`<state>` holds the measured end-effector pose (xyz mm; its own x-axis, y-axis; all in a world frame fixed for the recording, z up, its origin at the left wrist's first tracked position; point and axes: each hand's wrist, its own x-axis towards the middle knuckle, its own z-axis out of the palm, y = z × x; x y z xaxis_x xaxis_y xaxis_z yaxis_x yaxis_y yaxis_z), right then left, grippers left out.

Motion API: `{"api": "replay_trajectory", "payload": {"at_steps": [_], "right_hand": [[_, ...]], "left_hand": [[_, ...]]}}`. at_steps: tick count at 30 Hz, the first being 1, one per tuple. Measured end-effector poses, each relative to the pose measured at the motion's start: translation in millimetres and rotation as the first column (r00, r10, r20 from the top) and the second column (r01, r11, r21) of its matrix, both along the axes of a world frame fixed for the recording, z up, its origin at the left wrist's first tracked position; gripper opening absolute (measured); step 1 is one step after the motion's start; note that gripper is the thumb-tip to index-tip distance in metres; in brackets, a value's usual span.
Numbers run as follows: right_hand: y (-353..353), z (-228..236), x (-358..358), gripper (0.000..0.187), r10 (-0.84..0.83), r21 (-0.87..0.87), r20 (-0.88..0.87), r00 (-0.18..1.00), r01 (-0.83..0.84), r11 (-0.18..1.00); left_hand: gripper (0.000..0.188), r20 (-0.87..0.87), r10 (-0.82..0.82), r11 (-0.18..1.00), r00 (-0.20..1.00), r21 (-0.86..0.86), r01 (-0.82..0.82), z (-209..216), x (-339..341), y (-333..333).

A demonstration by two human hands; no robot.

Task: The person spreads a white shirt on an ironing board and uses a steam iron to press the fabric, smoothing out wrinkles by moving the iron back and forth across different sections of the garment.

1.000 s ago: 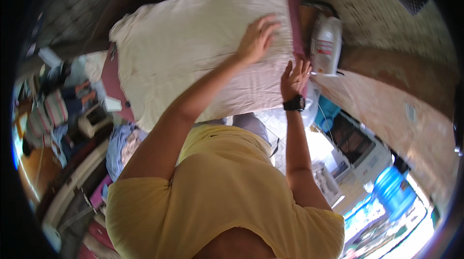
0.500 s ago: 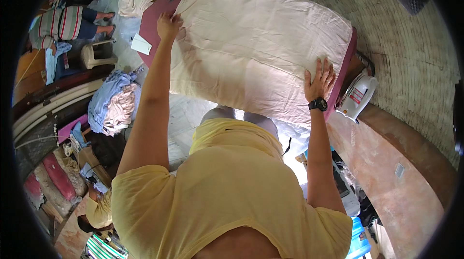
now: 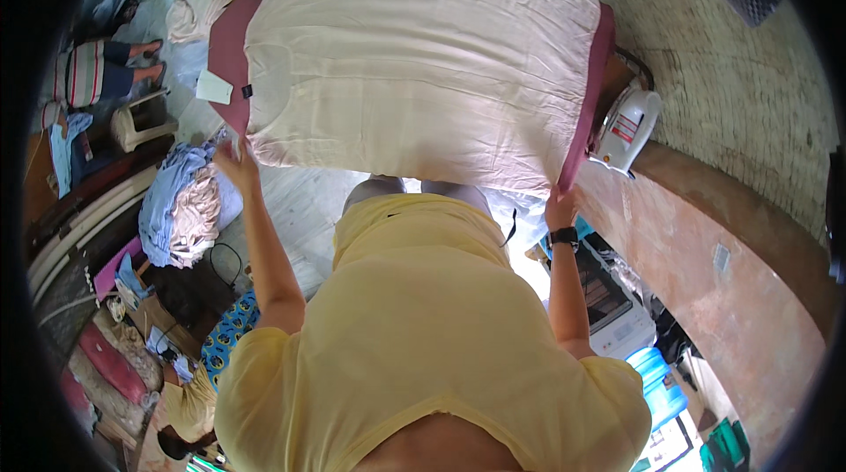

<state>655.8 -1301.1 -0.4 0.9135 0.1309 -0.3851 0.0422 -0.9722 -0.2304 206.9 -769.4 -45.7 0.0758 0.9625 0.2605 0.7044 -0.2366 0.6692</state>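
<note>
Cream garment (image 3: 423, 66): one, spread over the maroon desk (image 3: 231, 47), its near edge reaching both grips.
Right grip (image 3: 561, 208): one, fingers pinching the garment's near right corner.
Left grip (image 3: 238, 165): one, fingers closed on the garment's near left corner.
Clothes pile (image 3: 185, 203): one, blue and pale pink, left of the garment.
Iron (image 3: 633, 128): one, white, right of the garment; red markings, illegible.
Dark tag (image 3: 248, 91): one, at the garment's left edge; writing unreadable.
White card (image 3: 214, 88): one, just left of the garment.
</note>
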Motion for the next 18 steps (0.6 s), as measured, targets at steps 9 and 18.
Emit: {"api": "replay_trajectory", "payload": {"at_steps": [9, 18], "right_hand": [[-29, -25, -33, 0.064, -0.338, 0.535, -0.708, 0.62, 0.783, 0.318], [-63, -39, -52, 0.016, -0.241, 0.537, -0.334, 0.911, 0.394, 0.746]], "left_hand": [[0.06, 0.639, 0.184, 0.443, 0.747, -0.732, 0.517, -11, -41, -41], [0.024, -0.139, -0.121, 0.931, 0.983, -0.359, 0.063, -28, -75, -26]]}}
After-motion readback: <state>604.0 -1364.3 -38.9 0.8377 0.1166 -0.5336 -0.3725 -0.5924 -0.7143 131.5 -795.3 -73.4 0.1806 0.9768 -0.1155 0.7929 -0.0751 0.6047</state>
